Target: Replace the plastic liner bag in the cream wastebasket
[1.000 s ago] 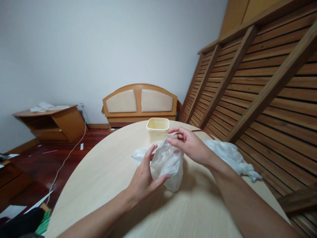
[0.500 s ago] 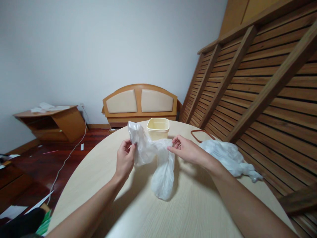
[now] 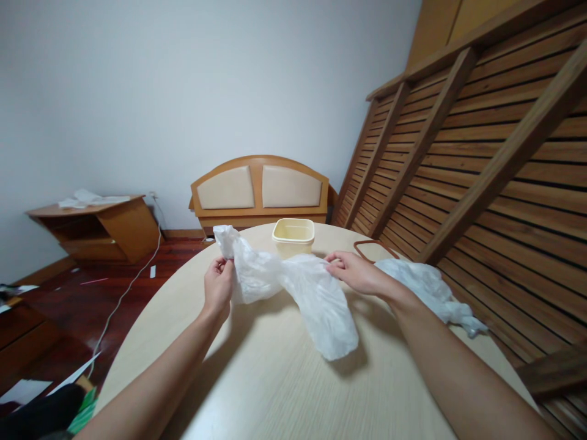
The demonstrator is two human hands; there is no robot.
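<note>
A thin white plastic bag (image 3: 316, 299) stretches crumpled between my two hands above the round table (image 3: 275, 391). My left hand (image 3: 219, 286) is closed on one end, with a tuft of plastic standing up past the fingers. At the other side my right hand (image 3: 353, 272) pinches the bag's upper edge, and the loose end hangs down toward me. Just behind the bag stands a pale yellow square tub (image 3: 293, 235), open at the top, its lower front partly covered by the plastic.
On the table's right lie a second white plastic bag (image 3: 428, 293) and a brown rounded frame (image 3: 373, 247), partly hidden. Wooden slatted panels (image 3: 458, 159) lean close along the right. A headboard (image 3: 259, 189) stands beyond the table, a low cabinet (image 3: 101, 229) at the left.
My hands have moved apart, the left one leftward and the right slightly rightward, drawing the bag wider. Its hanging end has swung to the right.
</note>
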